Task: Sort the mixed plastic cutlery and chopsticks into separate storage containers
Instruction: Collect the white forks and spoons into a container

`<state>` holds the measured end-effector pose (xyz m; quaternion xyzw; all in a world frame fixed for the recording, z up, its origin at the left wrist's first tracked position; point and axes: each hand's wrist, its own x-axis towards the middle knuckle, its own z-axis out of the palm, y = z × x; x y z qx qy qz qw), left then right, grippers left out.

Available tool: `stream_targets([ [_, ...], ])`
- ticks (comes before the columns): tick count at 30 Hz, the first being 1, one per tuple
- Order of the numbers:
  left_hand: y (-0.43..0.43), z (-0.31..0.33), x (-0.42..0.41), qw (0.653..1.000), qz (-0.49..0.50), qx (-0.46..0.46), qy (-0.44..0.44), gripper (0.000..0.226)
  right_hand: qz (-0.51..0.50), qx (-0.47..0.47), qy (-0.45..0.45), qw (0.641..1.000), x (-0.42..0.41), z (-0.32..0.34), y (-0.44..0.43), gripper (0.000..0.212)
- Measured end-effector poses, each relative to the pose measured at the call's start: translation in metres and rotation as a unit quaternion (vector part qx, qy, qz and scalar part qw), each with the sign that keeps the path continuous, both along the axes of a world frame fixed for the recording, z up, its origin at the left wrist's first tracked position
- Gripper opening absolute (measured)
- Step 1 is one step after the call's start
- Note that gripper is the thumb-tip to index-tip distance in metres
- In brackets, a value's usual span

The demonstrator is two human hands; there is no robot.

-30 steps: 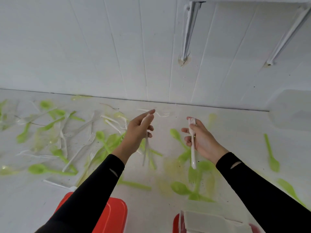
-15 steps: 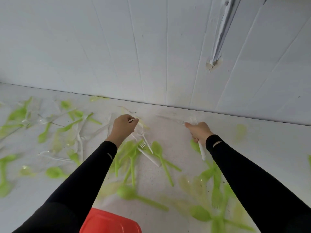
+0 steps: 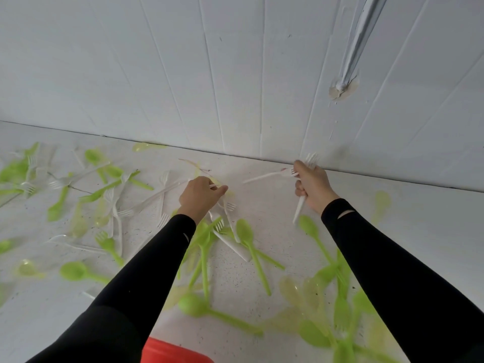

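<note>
The person's right hand (image 3: 313, 186) is shut tight around a white fork (image 3: 301, 203). The fork's prongs stick up by the wall (image 3: 235, 74) and its handle pokes out below the fist. The fingertips of this hand also pinch a second white fork (image 3: 267, 176), which lies flat and points left. This hand is right at the line where the white table (image 3: 275, 213) meets the wall, so there is no room behind it.

The left hand (image 3: 200, 195) is curled down on the table, pinching something thin and pale; what it is cannot be told. Clear forks (image 3: 146, 200) lie just left of it. Green spoons (image 3: 248, 239) lie near the wrists, between the two black sleeves (image 3: 146, 279). Bare table shows between the hands. A red container (image 3: 172, 353) peeks in at the bottom edge.
</note>
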<state>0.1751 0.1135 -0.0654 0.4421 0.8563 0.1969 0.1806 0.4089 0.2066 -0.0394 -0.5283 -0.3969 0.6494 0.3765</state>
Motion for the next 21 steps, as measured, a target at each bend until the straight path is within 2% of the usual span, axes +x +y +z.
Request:
stream_targets([
  [4,0.008,0.012,0.003,0.998,-0.022,0.058,-0.032,0.037,0.035,0.082,-0.02,0.996,-0.007,0.014,-0.012,0.011],
  [6,0.01,0.017,0.002,0.998,-0.039,0.044,-0.023,0.041,0.067,0.113,-0.061,0.989,-0.012,0.014,-0.02,0.011],
  [10,0.004,0.013,0.009,0.998,-0.064,-0.025,0.017,0.052,0.167,0.096,-0.142,0.971,-0.027,0.01,-0.041,0.029],
  [15,0.009,0.012,0.021,0.997,-0.073,-0.035,-0.002,0.038,0.255,0.104,-0.24,0.931,-0.035,-0.006,-0.057,0.041],
  [17,0.011,0.014,0.02,0.995,-0.075,-0.052,-0.027,0.026,0.27,0.104,-0.266,0.919,-0.034,-0.012,-0.058,0.029],
  [19,0.01,0.014,0.02,0.995,-0.068,-0.05,-0.057,0.024,0.271,0.101,-0.283,0.914,-0.036,-0.018,-0.058,0.014],
  [21,0.006,0.016,0.019,0.995,-0.055,-0.013,-0.081,0.019,0.269,0.092,-0.293,0.913,-0.041,-0.022,-0.058,0.015],
])
